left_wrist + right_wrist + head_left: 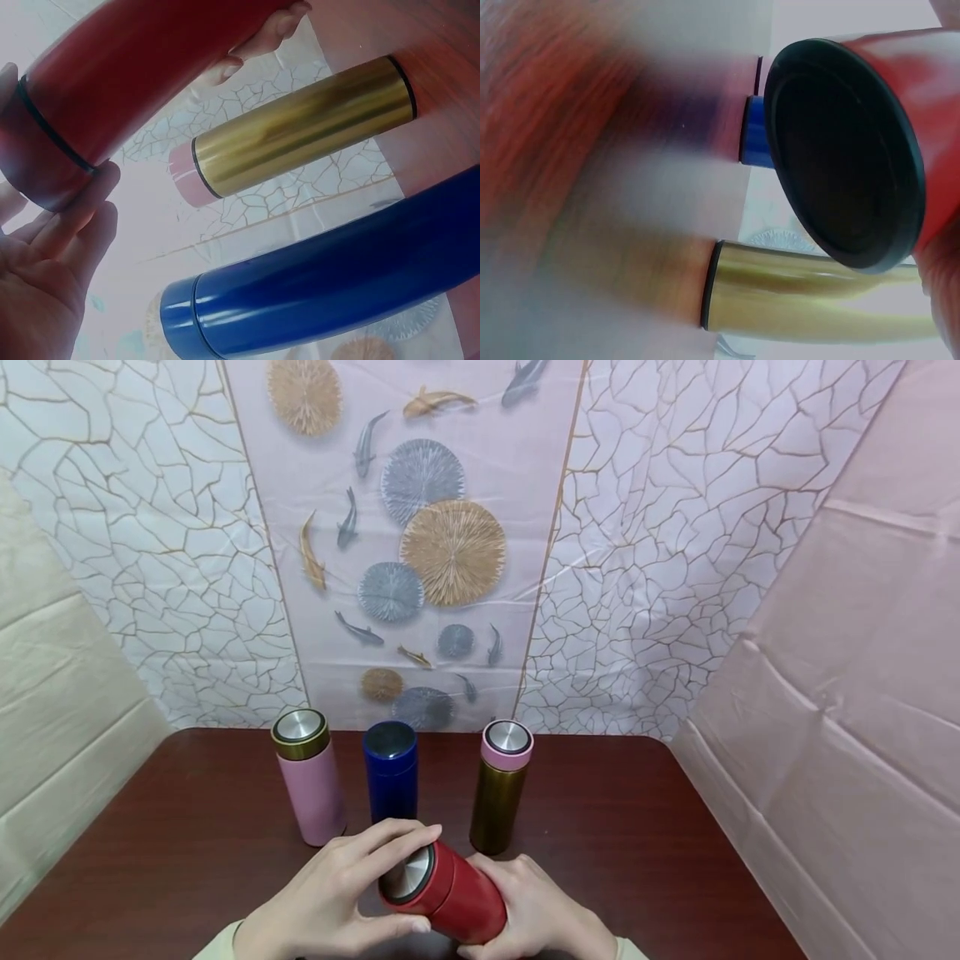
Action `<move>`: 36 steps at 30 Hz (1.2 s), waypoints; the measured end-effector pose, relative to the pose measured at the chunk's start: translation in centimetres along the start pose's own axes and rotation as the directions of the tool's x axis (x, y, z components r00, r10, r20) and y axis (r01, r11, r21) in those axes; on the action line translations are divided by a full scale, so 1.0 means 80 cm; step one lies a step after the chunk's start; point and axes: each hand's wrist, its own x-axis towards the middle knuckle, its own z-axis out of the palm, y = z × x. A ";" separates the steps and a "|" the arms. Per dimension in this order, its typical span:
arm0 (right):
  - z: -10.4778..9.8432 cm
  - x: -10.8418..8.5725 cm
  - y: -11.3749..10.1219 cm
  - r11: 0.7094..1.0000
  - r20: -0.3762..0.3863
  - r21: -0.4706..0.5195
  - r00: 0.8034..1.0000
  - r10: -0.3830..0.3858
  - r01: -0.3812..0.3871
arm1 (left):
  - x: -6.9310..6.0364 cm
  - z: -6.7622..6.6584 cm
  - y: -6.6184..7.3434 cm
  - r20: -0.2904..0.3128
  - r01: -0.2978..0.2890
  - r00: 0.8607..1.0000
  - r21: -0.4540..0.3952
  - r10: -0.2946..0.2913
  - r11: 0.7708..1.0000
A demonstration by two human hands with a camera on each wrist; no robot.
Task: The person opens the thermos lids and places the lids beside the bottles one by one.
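Note:
A red thermos is held tilted above the near part of the table, its silver-topped lid towards the left. My left hand grips the lid, fingers over the far side and thumb on the near side. My right hand grips the body from the right. In the left wrist view the lid meets the body at a dark ring, with no gap showing. The black base faces the right wrist camera, clear of the table.
Behind the hands, a pink thermos with an olive lid, a blue thermos and a gold thermos with a pink lid stand upright on the dark red table. Patterned cloth hangs at the back.

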 end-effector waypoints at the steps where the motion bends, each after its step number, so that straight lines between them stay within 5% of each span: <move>1: 0.001 0.000 -0.001 1.000 0.008 0.008 1.000 0.013 -0.013 | -0.001 0.000 0.000 0.000 0.002 1.000 -0.003 -0.002 1.000; 7: 0.001 -0.002 -0.004 0.994 0.029 0.030 0.994 0.103 -0.104 | 0.001 0.001 -0.001 -0.010 -0.003 1.000 0.010 0.003 1.000; 12: 0.002 0.000 0.000 0.998 -0.028 -0.051 0.999 0.033 -0.034 | -0.001 0.007 -0.003 -0.049 0.019 0.999 0.048 -0.017 0.999; 17: 0.000 0.009 0.005 0.970 -0.151 -0.236 0.988 0.019 -0.054 | 0.000 0.018 -0.008 -0.137 0.163 0.979 0.106 -0.147 0.981; 20: -0.002 0.010 0.006 0.971 -0.151 -0.226 0.987 0.047 -0.081 | 0.001 0.020 -0.008 -0.145 0.224 0.967 0.079 -0.211 0.971; 27: -0.002 0.009 0.006 0.976 -0.154 -0.214 0.988 0.011 -0.044 | 0.002 0.015 -0.007 -0.098 0.241 0.967 0.030 -0.237 0.970; 36: -0.005 0.007 0.006 0.997 -0.147 -0.030 0.987 0.061 -0.066 | 0.003 -0.001 -0.008 0.035 0.150 0.988 0.042 -0.151 0.988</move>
